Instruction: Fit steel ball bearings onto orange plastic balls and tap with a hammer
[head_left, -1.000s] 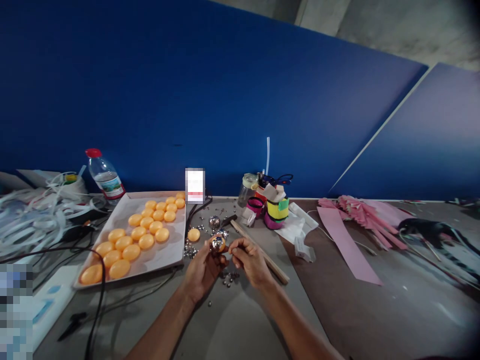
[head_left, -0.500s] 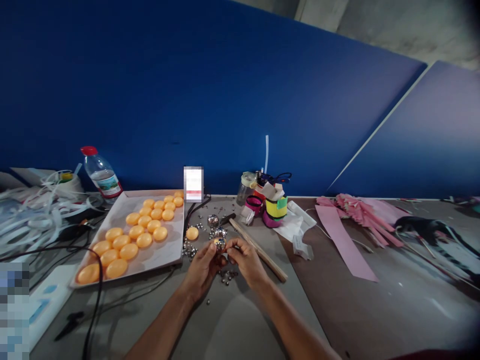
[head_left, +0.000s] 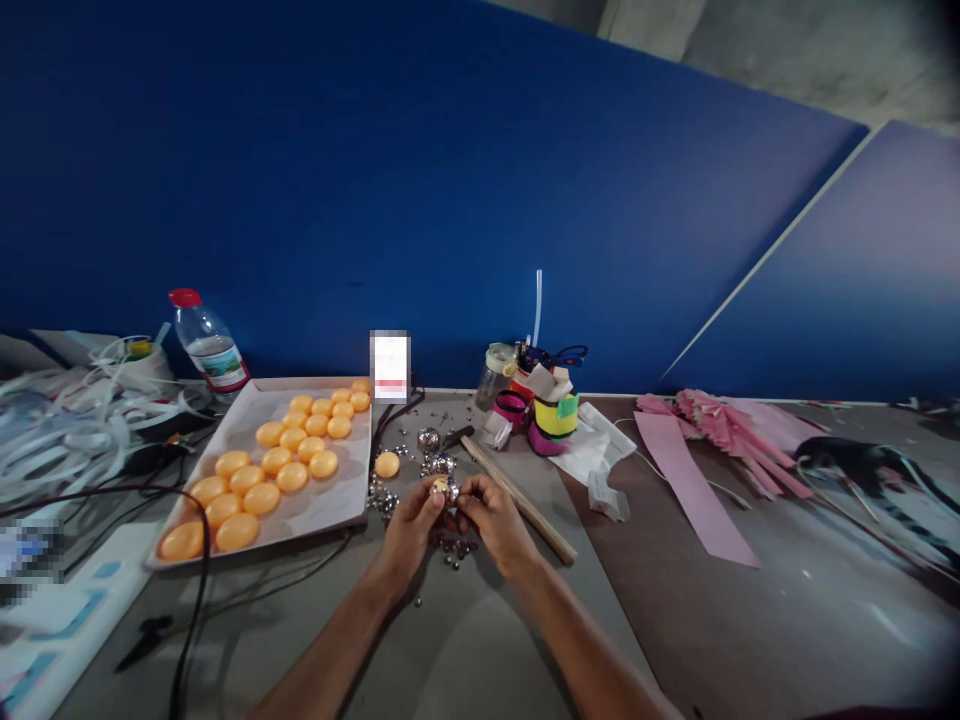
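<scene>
Near the middle of the table, my left hand [head_left: 411, 528] pinches a small ball [head_left: 439, 486], part orange and part covered in silver beads. My right hand [head_left: 495, 522] meets it from the right, fingertips pressed together; anything between them is too small to name. Beyond my hands lie beads in clusters and a silver bead-covered ball [head_left: 428, 439]. A plain orange ball [head_left: 387, 465] rests left of these, beside a white tray [head_left: 341, 492] holding several orange balls. Loose silver beads [head_left: 454, 550] are scattered under and in front of my hands.
A hammer with a wooden handle [head_left: 525, 500] lies right of my hands. Behind stand a jar [head_left: 496, 378] and a yellow-and-magenta holder [head_left: 553, 425]. Pink strips [head_left: 694, 490] lie to the right. On the left are a bottle [head_left: 214, 350], cables and a power strip [head_left: 97, 600].
The view has shifted slightly, moving the scene a little to the right. The ball between my hands shows more orange on top, and both hands remain close together.
</scene>
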